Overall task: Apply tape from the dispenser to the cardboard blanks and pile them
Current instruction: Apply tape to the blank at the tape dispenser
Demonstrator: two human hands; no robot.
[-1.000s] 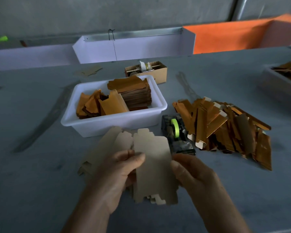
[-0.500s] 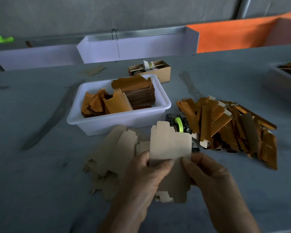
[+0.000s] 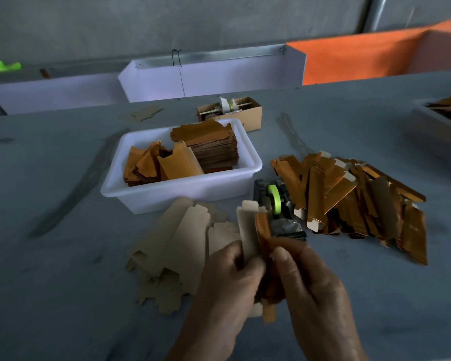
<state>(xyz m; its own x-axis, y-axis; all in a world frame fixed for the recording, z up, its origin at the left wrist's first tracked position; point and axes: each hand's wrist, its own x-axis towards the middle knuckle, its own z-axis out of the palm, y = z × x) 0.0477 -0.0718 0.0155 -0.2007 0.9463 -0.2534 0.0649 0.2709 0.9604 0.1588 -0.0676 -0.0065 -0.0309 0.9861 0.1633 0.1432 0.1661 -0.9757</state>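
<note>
Folding one cardboard blank, both hands pinching it; align edges squarely before reaching the tape dispenser at 12 o'clock.

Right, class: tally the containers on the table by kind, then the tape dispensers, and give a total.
White plastic tubs: 1
Small cardboard boxes: 1
Grey trays, partly cut off at the right edge: 1
Tape dispensers with green roll: 1
Total: 4
</note>
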